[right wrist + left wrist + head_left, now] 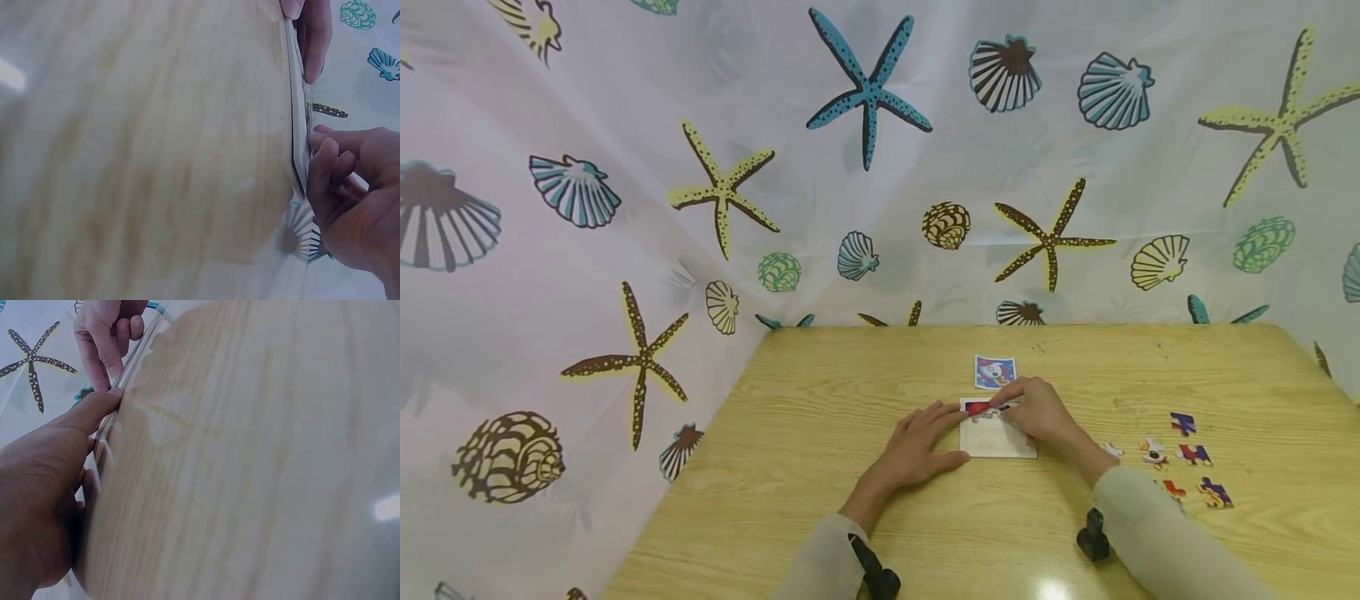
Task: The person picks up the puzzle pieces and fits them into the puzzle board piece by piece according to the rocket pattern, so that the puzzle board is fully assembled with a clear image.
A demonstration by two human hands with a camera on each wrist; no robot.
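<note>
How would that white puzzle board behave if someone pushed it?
The white puzzle board would probably slide rather than roll, being flat and rectangular. It seems fairly stiff, since its edges look straight. Being thin, it's likely light.

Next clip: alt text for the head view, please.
A partly filled jigsaw board lies on a wood-grain table; the left hand touches its left side, the right hand the fitted pieces at its far side. A picture card lies beyond, loose jigsaw pieces to the right; a seashell-and-starfish curtain hangs behind.
</note>
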